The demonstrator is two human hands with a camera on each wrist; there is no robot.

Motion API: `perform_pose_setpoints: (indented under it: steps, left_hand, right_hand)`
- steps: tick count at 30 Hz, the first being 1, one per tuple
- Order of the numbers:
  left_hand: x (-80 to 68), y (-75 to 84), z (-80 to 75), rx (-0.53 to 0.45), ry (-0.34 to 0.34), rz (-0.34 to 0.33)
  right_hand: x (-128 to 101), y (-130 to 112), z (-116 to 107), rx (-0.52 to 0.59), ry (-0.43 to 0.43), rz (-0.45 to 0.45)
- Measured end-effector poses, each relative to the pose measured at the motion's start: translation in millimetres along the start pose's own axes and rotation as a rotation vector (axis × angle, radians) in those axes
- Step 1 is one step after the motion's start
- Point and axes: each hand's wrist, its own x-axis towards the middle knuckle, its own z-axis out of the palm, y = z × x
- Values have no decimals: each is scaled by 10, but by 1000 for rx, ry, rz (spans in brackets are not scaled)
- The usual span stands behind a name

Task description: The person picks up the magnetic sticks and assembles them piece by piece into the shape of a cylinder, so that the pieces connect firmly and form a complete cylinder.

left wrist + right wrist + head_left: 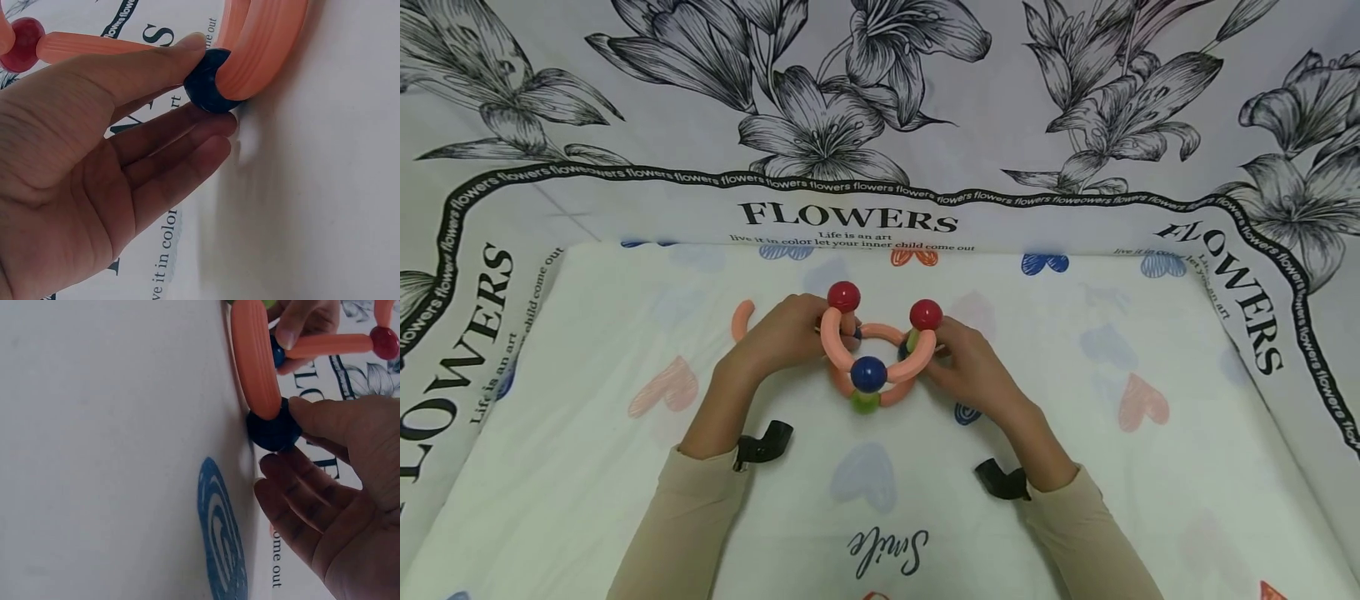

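A toy of pink ribbed curved tubes joined by balls stands on the white cloth. Two red balls top it, a blue ball faces me, and a green ball lies below. My left hand holds its left side; in the left wrist view my left hand pinches a dark blue ball between thumb and fingers at a tube's end. My right hand holds the right side; in the right wrist view my right hand pinches another dark blue ball under a tube.
A loose pink curved piece lies just left of my left hand. The white cloth has faded hearts and the word "Smile". A floral sheet printed "FLOWERS" rises behind and at both sides. Black camera mounts sit at my wrists.
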Motion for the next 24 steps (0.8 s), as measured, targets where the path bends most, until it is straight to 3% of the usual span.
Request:
perform_pose_setpoints:
  steps: [11, 24]
  left_hand:
    - [16, -7, -20, 58, 6, -10]
    - [43, -55, -7, 25, -6, -29]
  right_hand:
    - [10, -14, 41, -8, 144, 49]
    - [-23, -74, -40, 49, 113, 38]
